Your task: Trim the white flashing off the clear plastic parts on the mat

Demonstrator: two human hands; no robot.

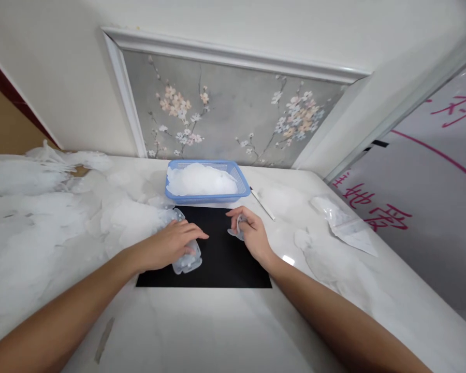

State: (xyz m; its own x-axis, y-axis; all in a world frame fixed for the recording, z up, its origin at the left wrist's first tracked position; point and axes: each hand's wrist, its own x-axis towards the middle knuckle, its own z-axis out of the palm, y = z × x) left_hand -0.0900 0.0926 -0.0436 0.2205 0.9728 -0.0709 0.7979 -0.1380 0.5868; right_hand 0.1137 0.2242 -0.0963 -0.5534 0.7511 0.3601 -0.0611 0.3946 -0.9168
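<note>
My left hand (170,243) lies flat, fingers stretched, on a clear plastic bag (187,261) holding small white pieces, at the left edge of a black mat (217,261). My right hand (250,233) pinches a small translucent plastic piece (235,232) over the mat's right part. A blue basket (207,196) heaped with white translucent material stands just behind the mat.
Heaps of clear plastic pieces (42,217) cover the table's left side. More clear bags (344,223) lie at the right. A thin white stick (263,203) lies beside the basket. A wall with a flowered panel (225,114) rises behind the white table.
</note>
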